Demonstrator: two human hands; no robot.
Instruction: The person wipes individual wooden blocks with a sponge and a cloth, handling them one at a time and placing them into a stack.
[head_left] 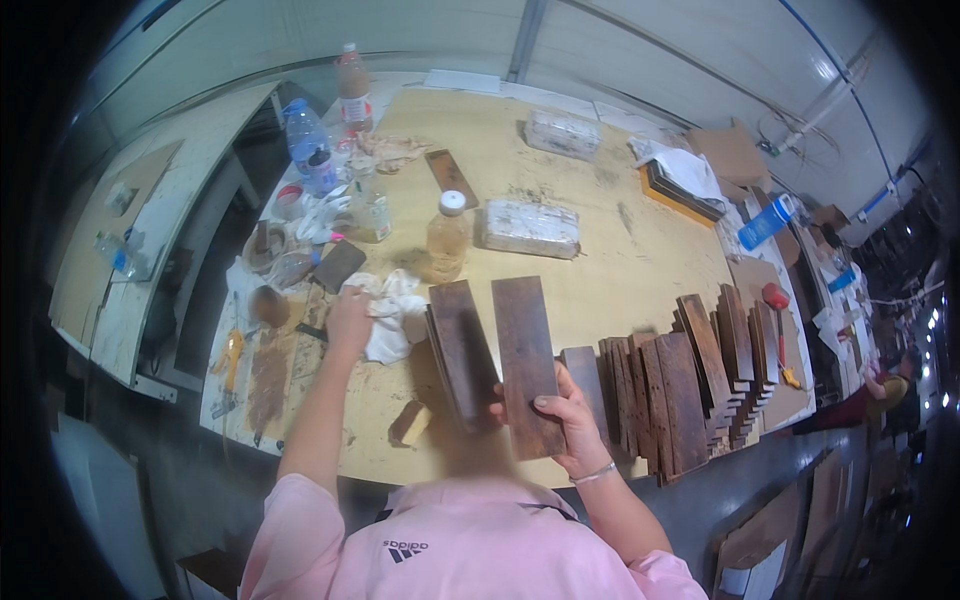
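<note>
- Your right hand (574, 420) is gripping a dark wood board (527, 365), thumb across the front face and fingertips peeking out past its left edge. The board's tipped up so its broad face points at your head cam.
- Your left hand (348, 320) is over at the white cloth (394, 316), right at its left edge. Can't tell if you've actually got a pinch of it or you're just touching it, the fingers are mostly hidden.
- Just past that hand there's a dark, squarish block (339, 266) on the table (610, 290).
- Right beside your held board, on the left, a small stack of dark boards (463, 350) sits on the table.
- A little chunky block (410, 423), part brown and part yellowish, is near the table's front edge, left of that stack.
- Off to the right of your right hand, you've got a long row of brown boards (655, 400) packed close together, some leaning.
- Beyond the stack stands a bottle with a white cap (447, 238), cloudy amber stuff inside, with a wrapped, brick-shaped bundle (530, 228) just right of it.
</note>
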